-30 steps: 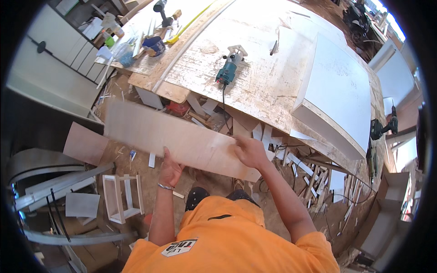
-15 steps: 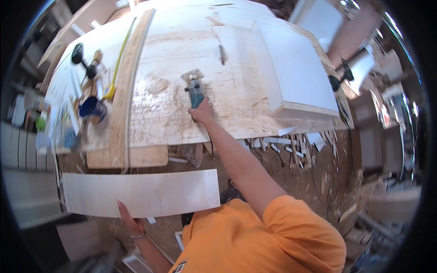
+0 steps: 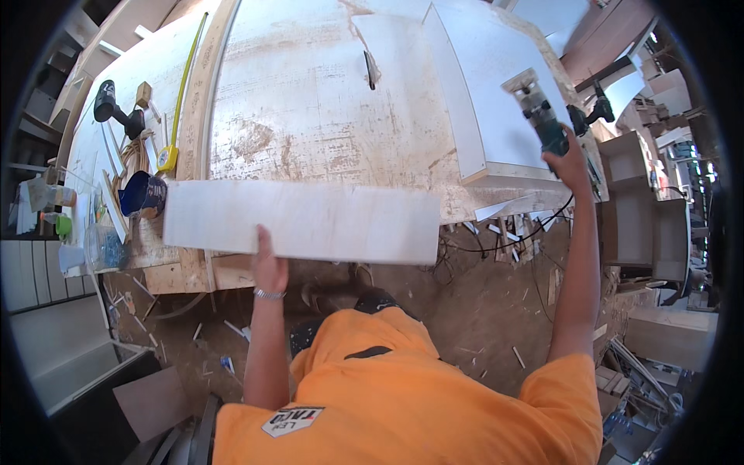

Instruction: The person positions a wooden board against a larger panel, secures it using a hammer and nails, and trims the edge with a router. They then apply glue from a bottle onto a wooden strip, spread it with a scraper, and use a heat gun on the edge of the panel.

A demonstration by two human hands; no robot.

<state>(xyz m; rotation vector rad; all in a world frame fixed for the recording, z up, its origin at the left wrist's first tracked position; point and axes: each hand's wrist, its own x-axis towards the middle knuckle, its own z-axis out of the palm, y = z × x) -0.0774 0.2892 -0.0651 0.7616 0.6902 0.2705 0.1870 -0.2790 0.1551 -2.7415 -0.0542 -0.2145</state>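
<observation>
A long pale plywood strip lies across the front edge of the worktable, and my left hand grips it from the near side, thumb on top. At the right, my right hand is closed on a green corded trim router, held with its clear base pointing away from me over a white panel box. The router's black cable hangs down past the table edge.
A blue tub, yellow tape measure, black drill and long batten are at the table's left. Another drill sits at the right edge. Cartons or carcasses stand right; wood offcuts litter the floor.
My right hand left the strip, took hold of the router and moved it rightward off the bare tabletop. My left hand has brought the strip forward onto the table's edge.
</observation>
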